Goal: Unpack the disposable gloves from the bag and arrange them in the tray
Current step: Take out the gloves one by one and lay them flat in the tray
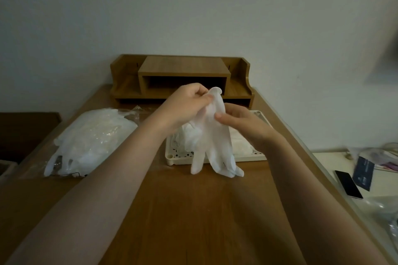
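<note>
Tray [259,157] interior mostly behind glove [215,135]

bag [90,140] blocks left; bare desk [193,211] near tray [217,158].

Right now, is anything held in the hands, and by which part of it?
Yes, a white glove. The left hand pinches its cuff end at the top; the right hand pinches its side just below. Its fingers hang down.

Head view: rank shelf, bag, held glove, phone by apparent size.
1. shelf
2. bag, nearly as wide, so close
3. held glove, pinched by left hand and right hand
4. phone
</note>
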`<state>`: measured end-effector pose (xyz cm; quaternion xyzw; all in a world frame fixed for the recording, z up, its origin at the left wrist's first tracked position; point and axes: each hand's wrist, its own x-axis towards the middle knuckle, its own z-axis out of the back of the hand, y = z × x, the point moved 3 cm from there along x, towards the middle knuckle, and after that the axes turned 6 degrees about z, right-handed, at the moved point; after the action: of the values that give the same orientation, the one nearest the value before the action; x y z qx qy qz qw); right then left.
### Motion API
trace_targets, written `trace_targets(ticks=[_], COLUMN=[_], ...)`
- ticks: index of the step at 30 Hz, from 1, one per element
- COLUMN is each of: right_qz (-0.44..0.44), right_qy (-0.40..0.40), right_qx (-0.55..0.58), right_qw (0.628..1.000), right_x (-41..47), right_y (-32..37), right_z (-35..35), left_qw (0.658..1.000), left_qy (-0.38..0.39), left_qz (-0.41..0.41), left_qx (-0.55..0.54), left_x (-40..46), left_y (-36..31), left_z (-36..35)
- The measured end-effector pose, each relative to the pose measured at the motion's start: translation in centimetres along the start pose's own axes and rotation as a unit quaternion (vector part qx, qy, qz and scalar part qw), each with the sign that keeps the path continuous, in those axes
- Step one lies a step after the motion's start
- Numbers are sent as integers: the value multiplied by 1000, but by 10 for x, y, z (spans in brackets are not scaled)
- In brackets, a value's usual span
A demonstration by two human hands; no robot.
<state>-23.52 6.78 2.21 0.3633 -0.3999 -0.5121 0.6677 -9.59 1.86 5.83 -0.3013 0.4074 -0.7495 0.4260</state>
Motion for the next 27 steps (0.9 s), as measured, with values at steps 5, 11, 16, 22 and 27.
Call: trace_targets(ticks=[5,11,16,22,27], right_qz=[25,-75,-140,-168,-152], right_qy=[12,18,-9,8,12], right_qx=[15,-13,-16,-224,-306], right_qw=[999,997,990,960,940], right_x=[1,-10,-10,22,51], right_y=[-5,-40,-58,-76,-83], right_z=[0,46,83,98,106], left_qw=[992,971,976,986,959], left_qy=[-49,-70,-43,-89,-74], left_qz=[22,127,159,122,135], left_qx=[-116,-188,-145,69,239], left_x=[7,14,20,38,56], left_y=[-10,11,42,64,87], left_z=[-2,-14,-40,-56,-57])
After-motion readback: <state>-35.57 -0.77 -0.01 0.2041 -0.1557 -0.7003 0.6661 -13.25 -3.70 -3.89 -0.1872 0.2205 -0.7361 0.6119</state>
